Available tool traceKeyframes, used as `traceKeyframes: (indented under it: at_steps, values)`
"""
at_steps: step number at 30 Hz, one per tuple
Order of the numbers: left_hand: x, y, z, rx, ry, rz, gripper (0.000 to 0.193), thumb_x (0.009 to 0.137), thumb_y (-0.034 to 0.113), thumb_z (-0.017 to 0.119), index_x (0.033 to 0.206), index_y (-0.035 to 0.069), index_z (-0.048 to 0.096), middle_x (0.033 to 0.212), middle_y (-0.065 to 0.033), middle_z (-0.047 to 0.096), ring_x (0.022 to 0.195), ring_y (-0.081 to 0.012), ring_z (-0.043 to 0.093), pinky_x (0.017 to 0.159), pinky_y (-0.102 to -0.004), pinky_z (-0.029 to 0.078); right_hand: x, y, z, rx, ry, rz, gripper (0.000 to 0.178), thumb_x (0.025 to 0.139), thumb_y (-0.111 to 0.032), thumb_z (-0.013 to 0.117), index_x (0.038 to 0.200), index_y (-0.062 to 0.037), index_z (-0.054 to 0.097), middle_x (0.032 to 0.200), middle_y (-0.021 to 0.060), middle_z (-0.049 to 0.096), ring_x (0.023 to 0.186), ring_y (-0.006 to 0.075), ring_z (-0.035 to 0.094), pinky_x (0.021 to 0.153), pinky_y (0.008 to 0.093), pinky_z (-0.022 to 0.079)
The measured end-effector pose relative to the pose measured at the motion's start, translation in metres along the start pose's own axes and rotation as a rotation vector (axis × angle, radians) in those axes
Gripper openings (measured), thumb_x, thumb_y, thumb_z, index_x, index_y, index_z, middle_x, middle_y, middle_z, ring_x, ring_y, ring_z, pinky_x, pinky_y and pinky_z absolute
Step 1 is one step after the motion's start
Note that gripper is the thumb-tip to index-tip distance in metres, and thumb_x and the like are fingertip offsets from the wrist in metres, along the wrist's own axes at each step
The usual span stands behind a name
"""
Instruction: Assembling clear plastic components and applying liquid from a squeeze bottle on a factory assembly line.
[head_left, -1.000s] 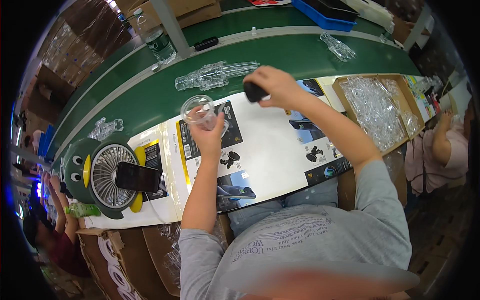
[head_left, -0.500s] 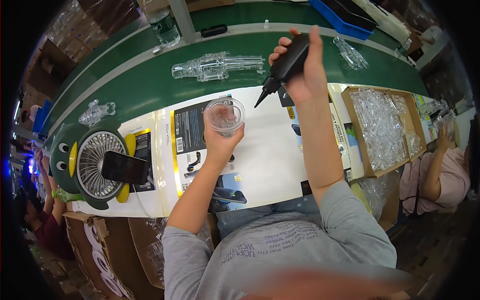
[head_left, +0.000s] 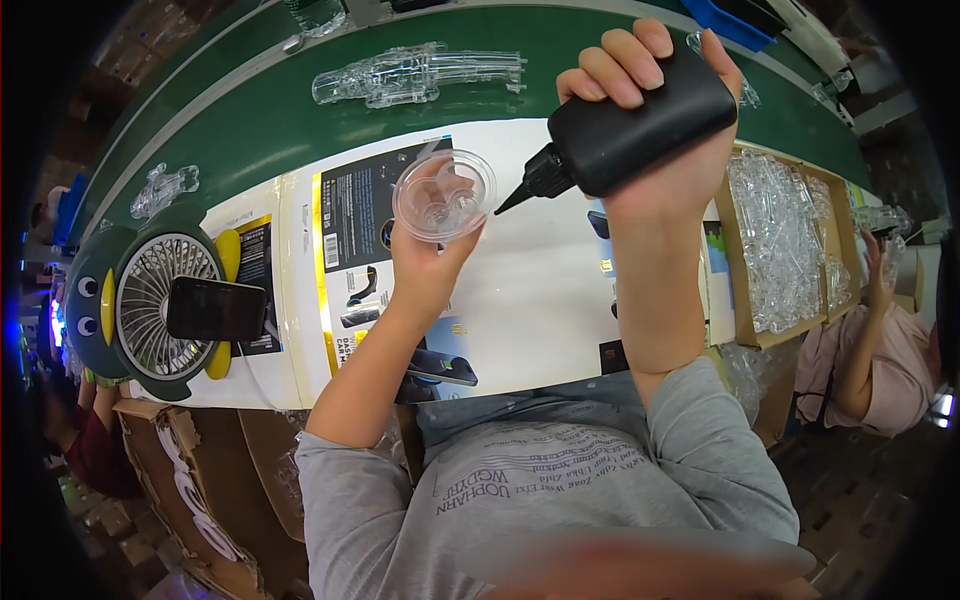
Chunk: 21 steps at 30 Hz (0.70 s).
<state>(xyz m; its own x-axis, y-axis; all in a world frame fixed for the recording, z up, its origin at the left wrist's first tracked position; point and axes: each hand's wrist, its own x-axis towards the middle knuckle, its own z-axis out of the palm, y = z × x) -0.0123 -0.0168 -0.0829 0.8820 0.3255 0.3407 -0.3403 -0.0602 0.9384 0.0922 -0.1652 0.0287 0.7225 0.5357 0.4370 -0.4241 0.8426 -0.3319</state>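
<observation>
My left hand (head_left: 425, 265) holds up a small round clear plastic part (head_left: 443, 195), its open face toward me. My right hand (head_left: 660, 150) grips a black squeeze bottle (head_left: 625, 125) tilted to the left. The bottle's pointed black nozzle (head_left: 520, 190) sits right at the clear part's right rim. Both hands are raised above a white printed sheet (head_left: 540, 300) covering the bench.
A green conveyor belt (head_left: 280, 120) runs behind, carrying clear plastic pieces (head_left: 410, 75). A penguin-shaped desk fan (head_left: 150, 295) with a dark phone (head_left: 215, 310) leaning on it stands at the left. A cardboard box of clear parts (head_left: 780, 240) sits right; another person (head_left: 880, 340) works beyond it.
Both hands have come up closer to me. The bottle has tipped down to the left and its nozzle now meets the clear part's rim.
</observation>
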Motion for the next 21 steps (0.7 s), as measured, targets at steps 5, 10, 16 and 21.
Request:
traceKeyframes:
  at_steps: [5, 10, 16, 21]
  values:
    - [-0.004, -0.011, -0.004, 0.033, 0.035, -0.028, 0.051, 0.069, 0.003, 0.071, 0.116, 0.003, 0.049, 0.104, -0.0068, 0.055, 0.101, -0.0164, 0.053, 0.089, -0.0301, 0.041, -0.003, 0.013, 0.032, 0.013, 0.13, -0.127, 0.033, 0.091, -0.033, 0.032, 0.072, -0.0087, 0.043, 0.056, 0.0033, 0.04, 0.05, 0.0153, 0.039, 0.056, 0.0284, 0.035]
    - [-0.003, -0.012, -0.001, -0.013, 0.061, -0.008, 0.05, 0.07, 0.002, 0.071, 0.113, 0.004, 0.047, 0.106, -0.0075, 0.054, 0.098, -0.016, 0.054, 0.088, -0.0287, 0.042, -0.005, 0.015, 0.032, -0.004, 0.187, -0.091, 0.033, 0.09, -0.032, 0.03, 0.07, -0.0088, 0.042, 0.055, 0.0034, 0.04, 0.049, 0.0156, 0.038, 0.055, 0.0287, 0.033]
    - [-0.005, -0.007, -0.003, 0.028, 0.001, 0.027, 0.046, 0.072, 0.004, 0.071, 0.11, 0.004, 0.045, 0.105, -0.0067, 0.054, 0.097, -0.0138, 0.054, 0.083, -0.0267, 0.043, 0.003, 0.02, 0.015, 0.017, -0.161, -0.037, 0.03, 0.089, -0.029, 0.031, 0.07, -0.0082, 0.042, 0.055, 0.0036, 0.04, 0.049, 0.0159, 0.038, 0.056, 0.0286, 0.034]
    - [-0.005, -0.006, -0.001, 0.053, -0.006, 0.034, 0.046, 0.072, 0.003, 0.071, 0.111, 0.005, 0.045, 0.103, -0.0064, 0.055, 0.094, -0.0135, 0.054, 0.082, -0.0261, 0.043, 0.027, 0.02, -0.024, 0.151, -0.624, 0.009, 0.03, 0.089, -0.028, 0.032, 0.07, -0.0081, 0.042, 0.055, 0.0037, 0.04, 0.049, 0.0159, 0.038, 0.056, 0.0284, 0.035]
